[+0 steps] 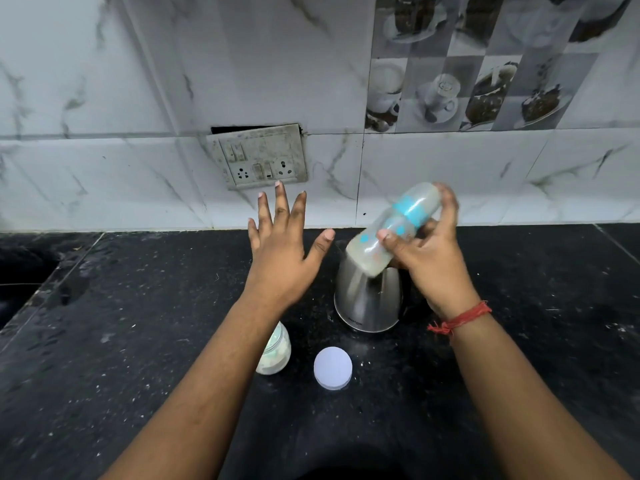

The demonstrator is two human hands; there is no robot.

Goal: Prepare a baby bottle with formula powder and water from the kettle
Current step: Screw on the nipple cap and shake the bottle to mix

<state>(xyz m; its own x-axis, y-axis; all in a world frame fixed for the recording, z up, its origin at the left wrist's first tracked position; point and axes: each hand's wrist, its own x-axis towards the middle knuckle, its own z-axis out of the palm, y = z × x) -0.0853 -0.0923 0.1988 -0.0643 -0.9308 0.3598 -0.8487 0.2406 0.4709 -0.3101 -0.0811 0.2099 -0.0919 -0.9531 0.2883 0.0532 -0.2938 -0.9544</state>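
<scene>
My right hand [433, 251] grips a baby bottle [388, 233] with a turquoise ring and blue dots, tilted in the air with its cap end up and to the right, blurred by motion. Milky liquid shows inside it. The bottle hangs over a steel kettle [367, 303] standing on the black counter. My left hand [284, 244] hovers to the left of the kettle with fingers spread and holds nothing. A glass jar of white formula powder [277, 351] stands without its lid, partly hidden under my left forearm. Its white lid [333, 367] lies flat beside it.
The black stone counter [138, 341] runs to a marble-tiled wall. A switchboard with sockets [258, 155] is set in the wall above my left hand. A dark sink recess [20, 271] lies at the far left.
</scene>
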